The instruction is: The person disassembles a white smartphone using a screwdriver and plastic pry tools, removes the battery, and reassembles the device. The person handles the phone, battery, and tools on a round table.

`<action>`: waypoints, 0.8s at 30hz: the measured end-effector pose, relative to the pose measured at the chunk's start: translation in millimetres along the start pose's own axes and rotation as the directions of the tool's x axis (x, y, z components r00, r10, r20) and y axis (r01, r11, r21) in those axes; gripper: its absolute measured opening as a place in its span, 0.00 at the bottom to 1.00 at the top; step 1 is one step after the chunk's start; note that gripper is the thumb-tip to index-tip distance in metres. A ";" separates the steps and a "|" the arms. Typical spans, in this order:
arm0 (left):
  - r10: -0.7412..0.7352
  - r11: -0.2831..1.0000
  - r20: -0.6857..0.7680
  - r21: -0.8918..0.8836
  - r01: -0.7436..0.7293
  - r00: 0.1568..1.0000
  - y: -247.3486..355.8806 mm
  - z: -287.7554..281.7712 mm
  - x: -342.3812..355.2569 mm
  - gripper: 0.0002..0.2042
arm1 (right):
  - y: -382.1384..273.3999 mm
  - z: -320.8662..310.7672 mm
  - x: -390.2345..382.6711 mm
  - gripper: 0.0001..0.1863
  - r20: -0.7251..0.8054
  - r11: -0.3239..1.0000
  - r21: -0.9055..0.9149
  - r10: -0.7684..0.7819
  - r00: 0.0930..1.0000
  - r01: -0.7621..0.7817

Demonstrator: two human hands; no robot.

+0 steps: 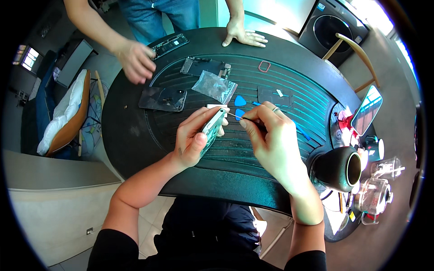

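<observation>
My left hand (pixel 193 137) is closed around a smartphone (pixel 213 128), held tilted above the near part of the dark table. In a pinch, my right hand (pixel 273 133) holds a thin screwdriver (pixel 239 118), its tip pointing left at the phone's upper edge. Whether the tip touches the phone I cannot tell. Two blue triangular picks lie just beyond the hands, one of them the upper pick (pixel 240 100). Farther off are a clear plastic bag (pixel 214 86), a dark phone back cover (pixel 162 98) and a detached phone part (pixel 204 67).
Across the table (pixel 149 135) stands a person, one hand (pixel 137 61) near an opened phone (pixel 171 46), the other (pixel 244 35) flat on the tabletop. To the right are a dark pot (pixel 337 168), a glass teapot (pixel 373 196) and a propped phone (pixel 366 110). A red ring (pixel 264 66) lies farther back.
</observation>
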State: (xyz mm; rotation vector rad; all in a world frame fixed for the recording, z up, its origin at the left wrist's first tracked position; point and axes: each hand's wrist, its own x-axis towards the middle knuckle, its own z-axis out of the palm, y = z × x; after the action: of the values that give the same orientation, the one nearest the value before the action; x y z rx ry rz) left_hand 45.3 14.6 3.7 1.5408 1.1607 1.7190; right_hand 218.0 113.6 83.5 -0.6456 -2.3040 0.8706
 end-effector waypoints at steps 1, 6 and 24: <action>0.022 0.998 -0.007 0.056 -0.022 1.000 3.5 0.4 1.6 0.43 | -5.7 -1.8 -0.5 0.05 -0.004 1.000 0.020 0.021 1.000 -0.021; 0.163 0.937 0.039 0.305 -0.167 0.986 8.3 -2.0 0.8 0.49 | -6.3 2.3 -4.3 0.11 -0.068 0.984 0.160 -0.062 0.996 0.073; 0.483 0.800 0.093 0.357 -0.482 0.871 1.8 -11.9 -1.0 0.47 | -32.1 -10.3 -9.8 0.06 0.121 0.977 0.205 -0.078 0.990 0.052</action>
State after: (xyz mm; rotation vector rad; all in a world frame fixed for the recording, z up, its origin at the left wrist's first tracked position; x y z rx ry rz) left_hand 34.2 10.1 5.1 2.2276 1.2150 1.8852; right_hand 224.6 90.5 109.1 -0.4349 -2.2957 1.1259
